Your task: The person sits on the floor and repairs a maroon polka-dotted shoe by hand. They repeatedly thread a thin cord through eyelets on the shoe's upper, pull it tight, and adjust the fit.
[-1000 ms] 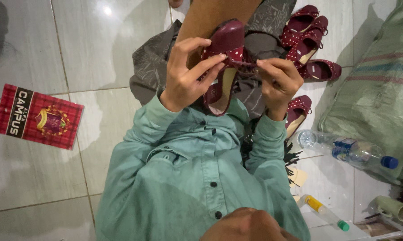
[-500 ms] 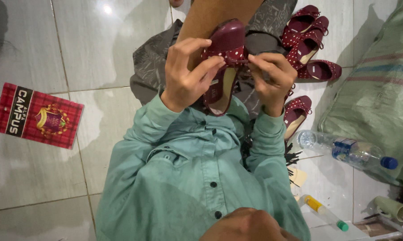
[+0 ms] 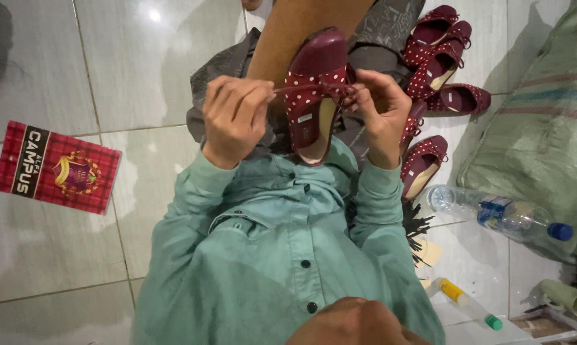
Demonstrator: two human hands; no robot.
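Held over the lap, between left hand and right hand: the shoe, both hands touching its lace. Right of the shoe, on the tiled floor: a cluster of more shoes. Just below that cluster: a plastic bottle lying on its side, with a woven sack beside it. Well left of the shoe: a flat packet. Nearer than the bottle: a small glue bottle.
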